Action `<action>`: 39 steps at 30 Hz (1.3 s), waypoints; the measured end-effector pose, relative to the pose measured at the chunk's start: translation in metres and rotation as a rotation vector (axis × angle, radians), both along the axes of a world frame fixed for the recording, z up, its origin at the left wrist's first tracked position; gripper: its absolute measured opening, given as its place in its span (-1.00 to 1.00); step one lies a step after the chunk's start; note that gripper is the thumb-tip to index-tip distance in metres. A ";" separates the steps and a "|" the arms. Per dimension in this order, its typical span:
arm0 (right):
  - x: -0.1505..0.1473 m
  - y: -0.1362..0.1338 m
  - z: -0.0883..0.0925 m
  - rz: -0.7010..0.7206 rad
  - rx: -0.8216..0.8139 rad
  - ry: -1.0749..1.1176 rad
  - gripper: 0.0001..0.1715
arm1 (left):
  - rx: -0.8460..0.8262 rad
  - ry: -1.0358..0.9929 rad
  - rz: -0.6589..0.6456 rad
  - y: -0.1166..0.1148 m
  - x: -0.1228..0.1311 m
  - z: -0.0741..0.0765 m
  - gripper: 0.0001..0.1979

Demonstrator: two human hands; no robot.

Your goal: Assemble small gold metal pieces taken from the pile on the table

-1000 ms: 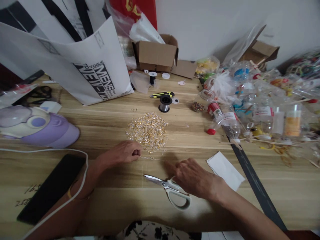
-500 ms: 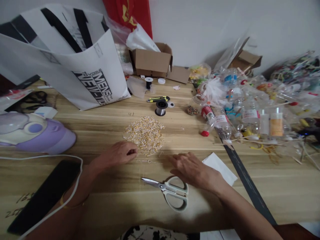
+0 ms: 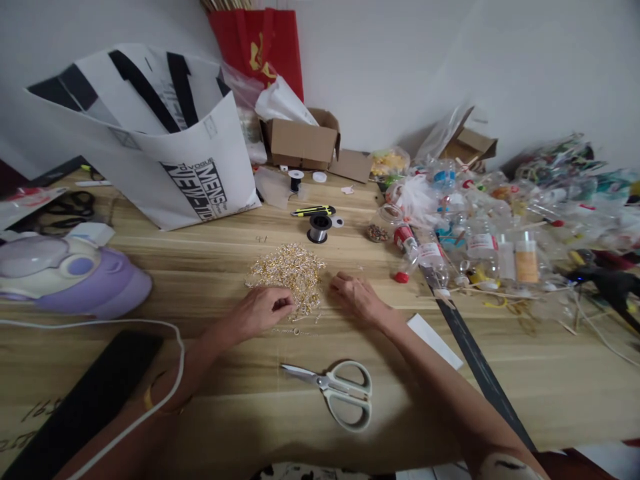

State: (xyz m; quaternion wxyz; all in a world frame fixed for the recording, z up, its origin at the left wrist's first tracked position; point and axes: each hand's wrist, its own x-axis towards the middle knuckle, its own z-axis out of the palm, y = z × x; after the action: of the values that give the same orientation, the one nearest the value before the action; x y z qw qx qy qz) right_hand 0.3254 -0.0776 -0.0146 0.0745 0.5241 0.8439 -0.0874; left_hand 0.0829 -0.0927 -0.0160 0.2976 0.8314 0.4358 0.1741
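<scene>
A loose pile of small gold and clear beaded pieces (image 3: 287, 267) lies on the wooden table. My left hand (image 3: 267, 310) is at its lower edge, thumb and forefinger curled together in a pinch; anything between them is too small to make out. On the pile's right side, my right hand (image 3: 356, 297) rests low with bent fingers held close together, their tips hidden. Just below the pile, a thin beaded chain with a small ring (image 3: 296, 331) lies stretched out, apart from both hands. Nearer to me are scissors with pale handles (image 3: 345, 393), blades slightly apart, pointing left.
Behind the pile are a wire spool (image 3: 319, 229) and a yellow-black utility knife (image 3: 313, 211). A large white bag (image 3: 215, 167) and a purple device (image 3: 100, 283) stand left. Plastic bottles (image 3: 480, 247) crowd the right. A white cable (image 3: 180, 360) crosses my left forearm.
My left hand has moved right along the pile's lower edge. My right hand has shifted up and away from above the scissors, to the pile's right side. The view has tilted slightly upward.
</scene>
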 end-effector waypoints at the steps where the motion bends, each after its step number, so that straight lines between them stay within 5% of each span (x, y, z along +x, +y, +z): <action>1: -0.003 0.000 -0.001 0.006 -0.008 -0.021 -0.79 | -0.006 -0.015 0.000 0.000 0.002 0.000 -0.81; 9: -0.008 -0.005 0.002 0.087 0.000 -0.136 -0.75 | -0.045 -0.065 0.034 0.000 0.023 -0.002 -0.84; 16: 0.001 -0.006 -0.005 0.056 0.020 0.086 -0.85 | 0.104 -0.153 0.144 0.009 0.038 -0.010 -0.90; 23: 0.003 -0.010 0.002 0.118 -0.007 0.263 -0.91 | 0.339 -0.194 0.056 0.011 0.045 -0.019 -0.62; 31: -0.009 -0.024 0.008 0.177 0.008 0.357 -0.89 | 0.136 -0.165 0.037 0.003 0.048 -0.013 -0.88; 39: -0.011 -0.027 0.007 0.167 -0.010 0.363 -0.88 | 0.011 -0.264 0.080 0.001 0.045 -0.013 -0.86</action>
State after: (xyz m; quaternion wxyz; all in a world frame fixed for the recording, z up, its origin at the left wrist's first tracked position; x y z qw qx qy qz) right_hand 0.3141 -0.1049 -0.0071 -0.0693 0.4274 0.8836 -0.1784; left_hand 0.1279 -0.0917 -0.0286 0.3406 0.7850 0.4245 0.2959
